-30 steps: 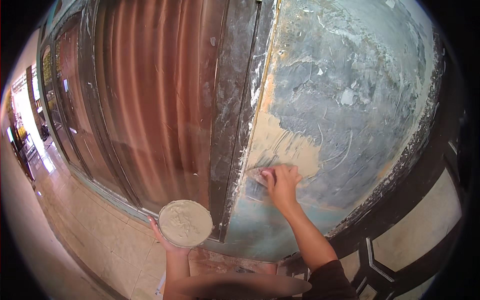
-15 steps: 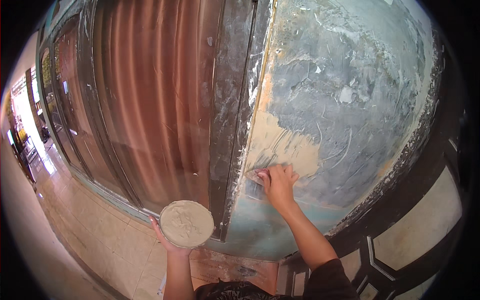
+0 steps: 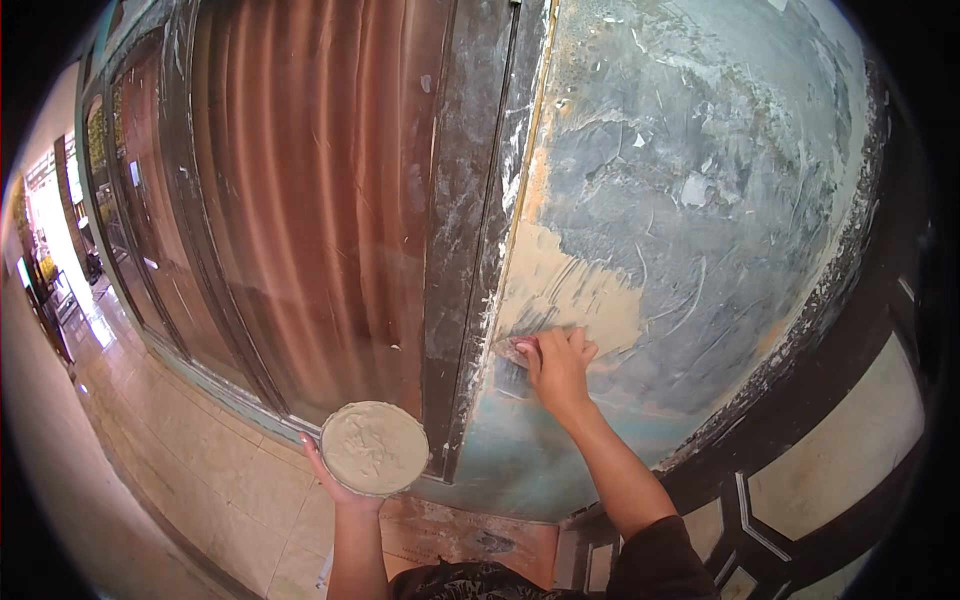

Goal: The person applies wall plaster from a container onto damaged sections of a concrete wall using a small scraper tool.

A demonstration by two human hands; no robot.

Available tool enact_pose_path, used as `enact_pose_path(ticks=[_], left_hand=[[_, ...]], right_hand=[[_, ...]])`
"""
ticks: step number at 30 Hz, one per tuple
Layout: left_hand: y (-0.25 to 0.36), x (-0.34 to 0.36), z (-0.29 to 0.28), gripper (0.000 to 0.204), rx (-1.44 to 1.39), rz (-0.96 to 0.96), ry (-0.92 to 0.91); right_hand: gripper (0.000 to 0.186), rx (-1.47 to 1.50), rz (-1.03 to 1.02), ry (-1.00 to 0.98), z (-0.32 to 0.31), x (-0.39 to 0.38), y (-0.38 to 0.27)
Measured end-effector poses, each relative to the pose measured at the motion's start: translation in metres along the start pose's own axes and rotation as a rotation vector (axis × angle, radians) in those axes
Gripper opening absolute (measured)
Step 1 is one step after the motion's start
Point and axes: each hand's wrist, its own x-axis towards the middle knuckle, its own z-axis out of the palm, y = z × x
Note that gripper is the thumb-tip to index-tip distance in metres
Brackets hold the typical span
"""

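My left hand (image 3: 340, 484) holds up a round bowl of beige-grey putty (image 3: 374, 449) from below and its side, with the thumb along the rim. The putty fills it nearly to the top and has a ridged surface. In my right hand (image 3: 562, 366) a small putty knife (image 3: 515, 349) is gripped, its blade mostly hidden by the fingers. It rests against the wall (image 3: 690, 260) at the lower edge of a fresh beige putty patch (image 3: 590, 296), close to the window frame. The patch is streaked, with grey showing through.
Left of the wall stands a dark, paint-flecked window frame (image 3: 470, 200) with a red-brown curtain (image 3: 310, 200) behind glass. Dark trim with cream panels (image 3: 850, 450) runs along the lower right. A tiled floor (image 3: 200, 440) stretches away at left, and a reddish-brown surface (image 3: 470, 535) lies below me.
The view has shifted very slightly. Both hands stay in nearly the same place, with the bowl and the putty knife still held.
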Motion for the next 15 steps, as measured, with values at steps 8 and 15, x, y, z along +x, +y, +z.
enact_pose_path(ticks=[8,15], left_hand=[[0.005,0.003,-0.011,0.093,0.006,0.015,-0.016],[0.0,0.006,-0.008,0.09,-0.012,0.007,-0.035]], right_hand=[[0.01,0.126,0.078,0.241,-0.023,0.025,-0.001],[0.012,0.017,0.006,0.058,0.0,0.0,-0.002]])
